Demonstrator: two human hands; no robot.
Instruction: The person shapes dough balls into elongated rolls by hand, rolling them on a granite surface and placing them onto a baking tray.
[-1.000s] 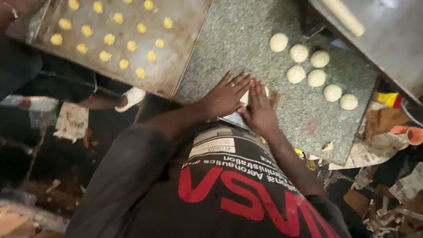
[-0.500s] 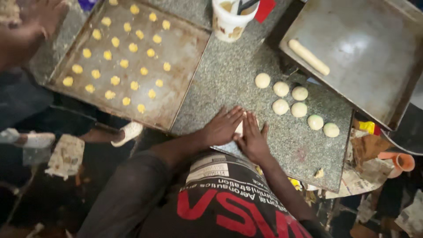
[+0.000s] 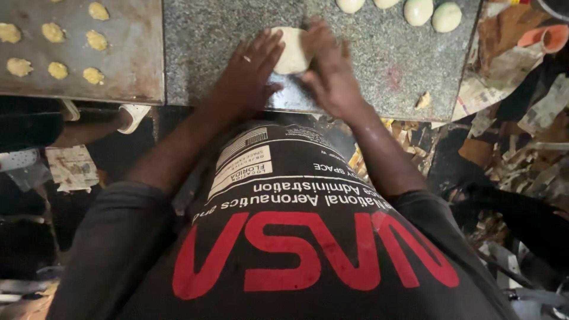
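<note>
Dough piece (image 3: pixel 291 50): pale cream, plain. Dough balls (image 3: pixel 418 10) at slab's far edge: same cream, one faintly greenish. Stone slab (image 3: pixel 379 53): grey-green, finely speckled, one faint pink smudge. Metal tray (image 3: pixel 127 65): dull grey-brown, mottled; small lumps (image 3: pixel 58 70) on it yellow. Shirt (image 3: pixel 308 237): dark charcoal, red and white print. Cup (image 3: pixel 548 37): orange.
</note>
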